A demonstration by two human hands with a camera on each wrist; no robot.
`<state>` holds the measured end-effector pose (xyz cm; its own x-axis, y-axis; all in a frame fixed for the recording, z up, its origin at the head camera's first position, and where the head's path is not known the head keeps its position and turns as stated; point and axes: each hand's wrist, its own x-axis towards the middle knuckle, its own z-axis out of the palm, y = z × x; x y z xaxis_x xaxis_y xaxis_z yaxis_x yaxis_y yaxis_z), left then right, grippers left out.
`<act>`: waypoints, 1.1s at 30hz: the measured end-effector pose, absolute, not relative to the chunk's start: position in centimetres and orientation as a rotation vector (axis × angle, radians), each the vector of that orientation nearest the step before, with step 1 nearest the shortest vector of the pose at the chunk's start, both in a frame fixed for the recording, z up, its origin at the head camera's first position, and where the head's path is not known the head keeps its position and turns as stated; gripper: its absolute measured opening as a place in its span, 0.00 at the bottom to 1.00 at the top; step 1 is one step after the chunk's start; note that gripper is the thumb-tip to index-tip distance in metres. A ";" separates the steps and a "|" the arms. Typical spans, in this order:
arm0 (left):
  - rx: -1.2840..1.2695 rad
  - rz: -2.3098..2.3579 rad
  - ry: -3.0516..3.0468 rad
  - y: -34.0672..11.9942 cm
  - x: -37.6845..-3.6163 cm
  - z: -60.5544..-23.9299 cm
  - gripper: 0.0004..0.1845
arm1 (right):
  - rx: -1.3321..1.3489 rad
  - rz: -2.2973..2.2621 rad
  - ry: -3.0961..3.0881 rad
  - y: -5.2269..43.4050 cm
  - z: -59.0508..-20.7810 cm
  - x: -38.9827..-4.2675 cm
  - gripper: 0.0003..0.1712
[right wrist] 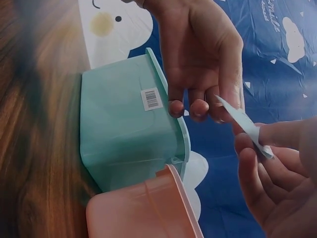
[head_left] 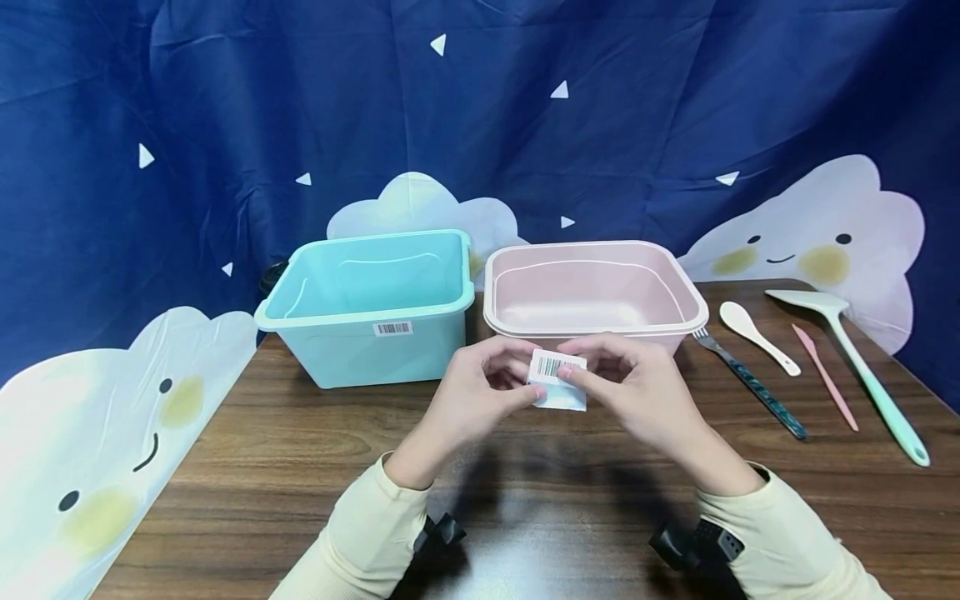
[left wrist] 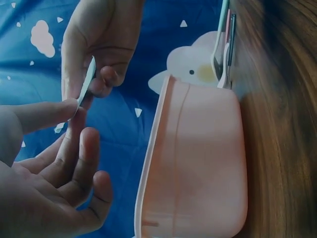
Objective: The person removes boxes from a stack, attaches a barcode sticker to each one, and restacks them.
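Observation:
Between both hands is a small white barcode label point(head_left: 562, 395) on paper, held up in front of the pink bin point(head_left: 592, 287). My left hand point(head_left: 477, 387) pinches its left edge between thumb and finger. On the opposite side my right hand point(head_left: 637, 385) pinches it too, thumb lying over the printed bars. Seen from the left wrist, the label point(left wrist: 88, 79) is edge-on, a thin slightly bent strip. In the right wrist view the label point(right wrist: 240, 119) also appears thin, with a folded lower corner near the right thumb.
A turquoise bin point(head_left: 375, 346) with its own barcode sticker point(head_left: 393, 328) stands left of the pink one. Lying at the right are a fork point(head_left: 753, 385), a white spoon point(head_left: 757, 336), a pink knife point(head_left: 825, 377) and a mint-handled spatula point(head_left: 862, 371). A blue cloud-print cloth point(head_left: 480, 100) hangs behind.

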<state>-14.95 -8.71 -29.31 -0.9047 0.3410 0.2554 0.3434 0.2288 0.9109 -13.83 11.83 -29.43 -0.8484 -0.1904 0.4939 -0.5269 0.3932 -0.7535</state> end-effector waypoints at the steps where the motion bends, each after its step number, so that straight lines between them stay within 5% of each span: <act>1: -0.686 -1.819 -2.461 -8.7 -15.0 -29.3 0.19 | 0.615 1.432 -2.325 11.8 -29.5 -13.9 0.09; 33: -0.791 -1.692 -2.435 -8.8 -14.9 -29.6 0.13 | 0.508 1.446 -2.145 12.6 -28.9 -14.1 0.04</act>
